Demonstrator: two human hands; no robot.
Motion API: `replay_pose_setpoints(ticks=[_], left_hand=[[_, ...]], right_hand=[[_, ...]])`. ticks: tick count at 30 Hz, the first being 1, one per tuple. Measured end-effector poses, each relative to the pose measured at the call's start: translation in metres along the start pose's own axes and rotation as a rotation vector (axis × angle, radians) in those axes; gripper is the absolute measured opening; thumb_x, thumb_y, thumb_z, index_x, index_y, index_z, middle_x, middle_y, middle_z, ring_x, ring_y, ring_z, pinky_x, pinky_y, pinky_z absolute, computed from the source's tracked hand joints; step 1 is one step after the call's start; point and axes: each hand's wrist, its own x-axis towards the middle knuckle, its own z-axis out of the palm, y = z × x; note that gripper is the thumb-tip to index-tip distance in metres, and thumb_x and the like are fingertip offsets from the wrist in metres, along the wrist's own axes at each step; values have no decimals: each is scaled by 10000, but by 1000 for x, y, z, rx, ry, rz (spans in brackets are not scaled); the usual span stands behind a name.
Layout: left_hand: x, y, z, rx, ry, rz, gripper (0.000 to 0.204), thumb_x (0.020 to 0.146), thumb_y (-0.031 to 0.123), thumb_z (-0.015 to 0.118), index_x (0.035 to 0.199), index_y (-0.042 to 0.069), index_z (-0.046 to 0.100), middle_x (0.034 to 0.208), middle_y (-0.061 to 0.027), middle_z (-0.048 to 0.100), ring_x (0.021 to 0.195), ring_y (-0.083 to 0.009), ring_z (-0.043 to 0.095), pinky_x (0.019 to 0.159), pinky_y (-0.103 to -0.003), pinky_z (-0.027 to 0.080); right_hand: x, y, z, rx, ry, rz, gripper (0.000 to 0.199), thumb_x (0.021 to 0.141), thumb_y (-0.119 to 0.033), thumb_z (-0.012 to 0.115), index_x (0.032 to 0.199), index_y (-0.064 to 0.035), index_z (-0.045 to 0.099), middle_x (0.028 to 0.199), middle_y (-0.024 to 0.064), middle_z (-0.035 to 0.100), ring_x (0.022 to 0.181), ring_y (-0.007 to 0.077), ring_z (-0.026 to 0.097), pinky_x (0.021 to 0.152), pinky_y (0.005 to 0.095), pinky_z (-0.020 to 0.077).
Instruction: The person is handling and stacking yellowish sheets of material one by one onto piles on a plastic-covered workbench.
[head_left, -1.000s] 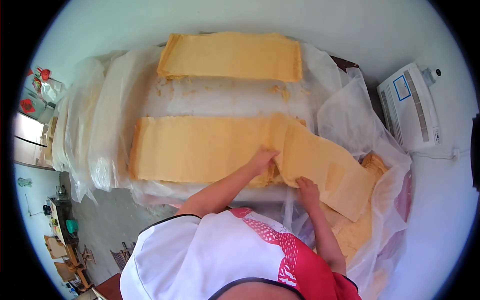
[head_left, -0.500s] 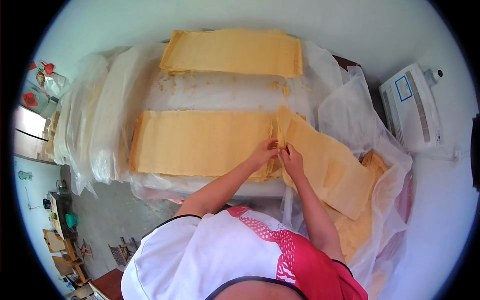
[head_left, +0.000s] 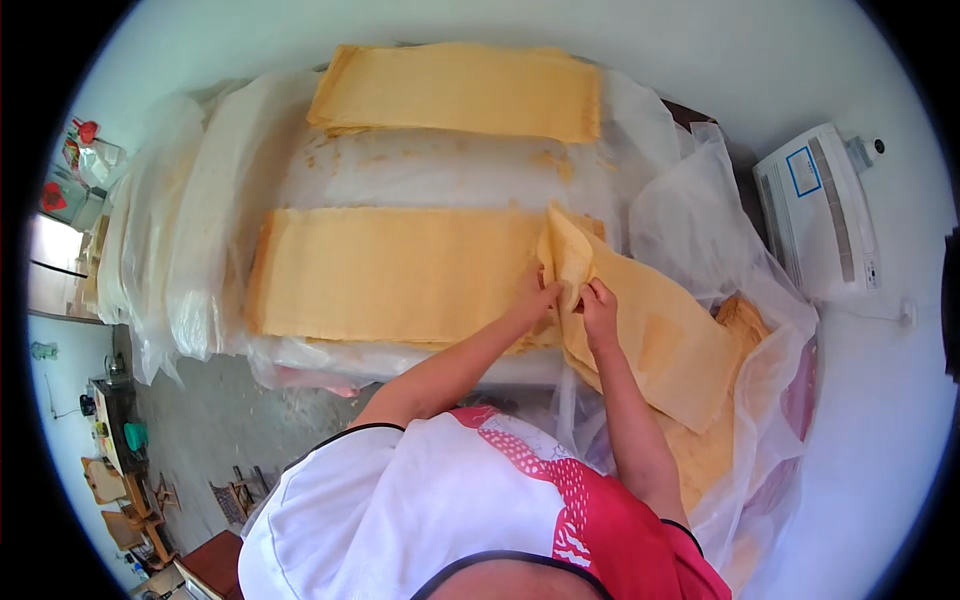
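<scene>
A thin, pliable yellow sheet point(head_left: 650, 320), perhaps tofu skin, slants down to the right, its left edge lifted and curled into a fold. My right hand point(head_left: 598, 310) pinches that curled edge from the right. Close beside it, my left hand point(head_left: 538, 295) has its fingers bent around the fold's left side, thumb and fingertips closed on the edge; the exact grip is partly hidden. Left of both hands lies a flat stack of similar yellow sheets point(head_left: 390, 275), with my left wrist over its right end.
Another stack of yellow sheets point(head_left: 460, 92) lies farther back. Clear plastic film point(head_left: 690, 220) covers the right side, and bagged stacks point(head_left: 210, 220) stand at the left. A white wall unit point(head_left: 815, 215) hangs at the right. More yellow sheets point(head_left: 700, 455) lie at the lower right.
My hands have drawn slightly apart, the right one shifting right with the sheet's edge. The fold between them has opened wider and shows its curled face. The whole view has shifted a little.
</scene>
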Motion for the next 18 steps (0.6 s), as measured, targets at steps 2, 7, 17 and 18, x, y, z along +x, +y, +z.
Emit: replay_pose_setpoints(ticks=[2, 7, 17, 18], left_hand=[[-7, 15, 0, 142, -25, -67, 489, 775, 114, 566, 1197, -17, 357, 982, -110, 556, 841, -190, 562, 724, -254, 468], [-28, 29, 14, -547, -42, -29, 354, 803, 176, 573, 1076, -21, 464, 914, -111, 559, 828, -166, 547, 672, -309, 461], [1, 28, 3, -322, 7, -155, 373, 812, 182, 594, 1111, 1, 466, 1032, -79, 537, 906, -163, 538, 766, -300, 465], [-7, 46, 11, -433, -27, -16, 352, 822, 171, 581, 1117, 11, 475, 1045, -68, 540, 929, -161, 535, 779, -302, 463]], right_hand=[[-3, -8, -2, 131, 18, 55, 153, 843, -107, 470, 697, -61, 472, 657, 1, 485, 582, 79, 481, 553, 233, 435], [-12, -12, -6, 53, 41, -20, 161, 845, -133, 484, 934, -9, 534, 819, 38, 557, 733, 104, 536, 674, 246, 447], [-118, 33, 20, 7, -163, 227, 382, 848, -266, 486, 1124, -2, 479, 1009, 128, 588, 881, 241, 573, 760, 308, 452], [-132, 41, 12, 400, -19, 331, 396, 850, -343, 481, 1066, -11, 494, 993, 134, 583, 873, 236, 566, 752, 319, 451]])
